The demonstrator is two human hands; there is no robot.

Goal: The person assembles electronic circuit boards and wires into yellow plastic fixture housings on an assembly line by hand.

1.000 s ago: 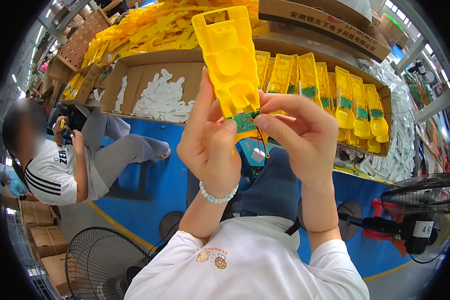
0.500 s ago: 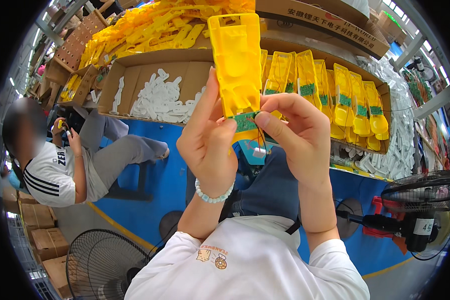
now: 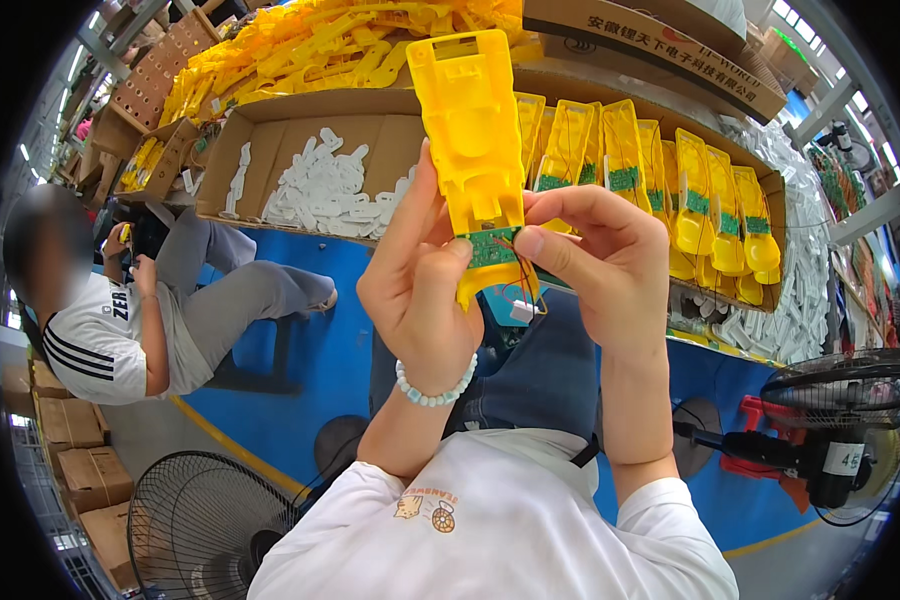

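A long yellow plastic shell (image 3: pixel 470 110) is raised upright in front of me, its hollow side facing me. Across its lower part sits a green circuit board (image 3: pixel 493 248) with thin red and black wires, which hang down to a small white connector (image 3: pixel 522 311). My left hand (image 3: pixel 420 280) is closed round the shell's left edge, thumb at the board's left end. At the board's right end, the thumb and forefinger of my right hand (image 3: pixel 595 255) pinch together by the wires; the exact spot between the fingertips is hidden.
Behind the shell, a cardboard box holds white plastic parts (image 3: pixel 320 185) on the left and yellow shells with green boards (image 3: pixel 705 205) on the right. A heap of yellow parts (image 3: pixel 310 50) lies beyond. Fans (image 3: pixel 205 525) stand on both sides. A seated person (image 3: pixel 120 330) works at left.
The shell tilts slightly more to the left, and more of the board and its wires shows. The white connector has shifted a little. My right hand has moved slightly right.
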